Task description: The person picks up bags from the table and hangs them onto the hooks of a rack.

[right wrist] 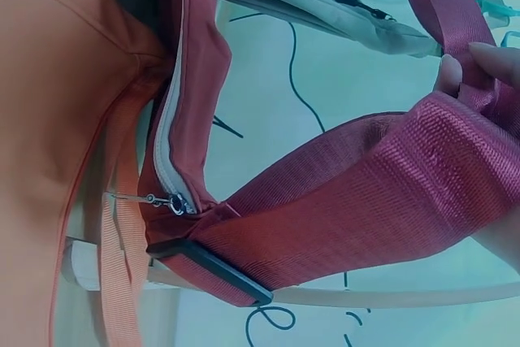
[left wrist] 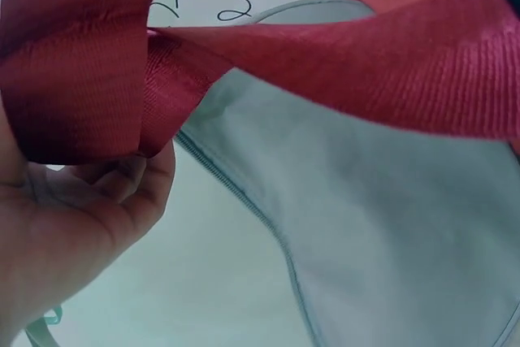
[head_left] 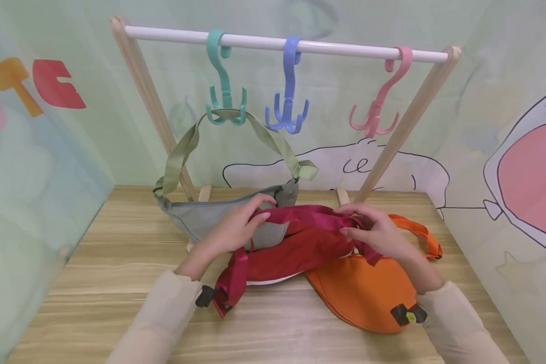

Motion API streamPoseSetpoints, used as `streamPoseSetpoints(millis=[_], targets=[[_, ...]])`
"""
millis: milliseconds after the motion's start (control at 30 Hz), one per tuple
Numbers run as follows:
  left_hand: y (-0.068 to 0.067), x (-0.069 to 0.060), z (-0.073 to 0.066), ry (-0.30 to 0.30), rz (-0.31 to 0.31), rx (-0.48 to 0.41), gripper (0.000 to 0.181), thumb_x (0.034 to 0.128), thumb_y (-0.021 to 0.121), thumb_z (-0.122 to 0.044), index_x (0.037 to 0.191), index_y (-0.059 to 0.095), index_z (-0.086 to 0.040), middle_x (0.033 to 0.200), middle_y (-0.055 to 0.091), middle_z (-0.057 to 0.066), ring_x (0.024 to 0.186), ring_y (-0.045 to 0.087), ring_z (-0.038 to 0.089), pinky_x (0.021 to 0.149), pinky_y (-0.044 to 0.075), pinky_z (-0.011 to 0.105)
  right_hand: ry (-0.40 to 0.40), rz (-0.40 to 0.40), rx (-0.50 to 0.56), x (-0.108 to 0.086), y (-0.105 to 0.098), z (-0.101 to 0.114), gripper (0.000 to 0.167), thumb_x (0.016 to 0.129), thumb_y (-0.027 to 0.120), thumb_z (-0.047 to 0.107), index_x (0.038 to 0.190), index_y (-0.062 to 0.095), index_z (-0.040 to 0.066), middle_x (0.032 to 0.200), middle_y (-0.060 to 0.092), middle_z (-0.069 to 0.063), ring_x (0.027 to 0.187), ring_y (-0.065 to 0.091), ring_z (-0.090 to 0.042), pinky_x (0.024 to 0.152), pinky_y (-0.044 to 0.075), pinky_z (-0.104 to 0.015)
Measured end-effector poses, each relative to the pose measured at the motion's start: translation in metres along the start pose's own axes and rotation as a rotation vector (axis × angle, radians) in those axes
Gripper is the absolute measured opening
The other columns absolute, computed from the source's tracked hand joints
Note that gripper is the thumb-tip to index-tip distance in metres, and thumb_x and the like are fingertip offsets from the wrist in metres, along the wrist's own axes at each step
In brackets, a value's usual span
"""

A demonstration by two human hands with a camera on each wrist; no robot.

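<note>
A red waist bag (head_left: 286, 258) lies across the table in front of a grey bag (head_left: 218, 217), partly over an orange bag (head_left: 368, 293). Its magenta-red strap (head_left: 307, 216) is lifted above the bag. My left hand (head_left: 236, 227) pinches the left part of this strap; in the left wrist view the strap (left wrist: 73, 62) folds over the fingers. Toward the other end, my right hand (head_left: 377, 230) holds the strap between thumb and fingers. The right wrist view shows the strap's black buckle (right wrist: 215, 270) and the bag's pale zipper (right wrist: 169, 136).
Behind stands a wooden rack with a white bar (head_left: 173, 35). Green (head_left: 223, 76), blue (head_left: 289, 76) and pink (head_left: 387, 88) hooks hang from it. The grey bag's green strap (head_left: 273, 141) loops over the green hook. An orange strap (head_left: 418, 230) lies at the right.
</note>
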State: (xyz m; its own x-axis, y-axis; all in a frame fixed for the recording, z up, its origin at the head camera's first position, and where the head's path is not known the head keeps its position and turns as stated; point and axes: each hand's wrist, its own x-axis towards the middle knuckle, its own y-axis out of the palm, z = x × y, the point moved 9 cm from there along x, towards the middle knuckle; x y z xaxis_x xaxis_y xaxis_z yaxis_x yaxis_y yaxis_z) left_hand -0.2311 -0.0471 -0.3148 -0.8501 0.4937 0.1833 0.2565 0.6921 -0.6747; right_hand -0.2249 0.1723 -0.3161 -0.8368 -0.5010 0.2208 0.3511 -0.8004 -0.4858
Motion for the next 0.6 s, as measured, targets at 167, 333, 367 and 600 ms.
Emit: streamPoseSetpoints(millis=[167,333,367,600], targets=[[-0.008,0.001,-0.002,0.011,-0.002,0.019,0.028,0.0949,0.048,-0.012,0.123,0.046,-0.01,0.069,0.05,0.002,0.055,0.042,0.014,0.054,0.037,0.029,0.0,-0.004,-0.005,0.004,-0.001,0.005,0.036,0.084,0.063,0.0,0.119,0.055,0.004,0.109,0.056,-0.012,0.085,0.058,-0.018,0.07,0.051,-0.027],[-0.015,0.002,-0.007,0.024,0.008,0.036,0.028,0.0945,0.049,-0.011,0.122,0.047,-0.009,0.07,0.051,0.001,0.06,0.045,0.014,0.056,0.038,0.03,-0.026,-0.004,0.006,0.008,-0.003,0.011,0.037,0.083,0.062,-0.005,0.119,0.054,0.001,0.106,0.056,-0.014,0.078,0.059,-0.021,0.066,0.052,-0.028],[-0.017,0.002,-0.007,0.017,0.01,0.039,0.028,0.0944,0.049,-0.011,0.122,0.047,-0.01,0.071,0.051,0.002,0.06,0.045,0.015,0.057,0.039,0.03,-0.03,-0.003,0.006,0.008,-0.003,0.011,0.037,0.082,0.061,-0.006,0.119,0.054,0.001,0.105,0.056,-0.014,0.076,0.059,-0.022,0.065,0.052,-0.028],[-0.025,0.004,-0.013,0.015,0.017,0.065,0.028,0.0938,0.05,-0.009,0.122,0.048,-0.009,0.078,0.056,0.003,0.063,0.048,0.016,0.058,0.04,0.03,-0.032,0.004,-0.012,0.013,-0.003,0.017,0.038,0.083,0.062,-0.005,0.12,0.054,0.002,0.107,0.055,-0.013,0.076,0.059,-0.026,0.063,0.051,-0.028]])
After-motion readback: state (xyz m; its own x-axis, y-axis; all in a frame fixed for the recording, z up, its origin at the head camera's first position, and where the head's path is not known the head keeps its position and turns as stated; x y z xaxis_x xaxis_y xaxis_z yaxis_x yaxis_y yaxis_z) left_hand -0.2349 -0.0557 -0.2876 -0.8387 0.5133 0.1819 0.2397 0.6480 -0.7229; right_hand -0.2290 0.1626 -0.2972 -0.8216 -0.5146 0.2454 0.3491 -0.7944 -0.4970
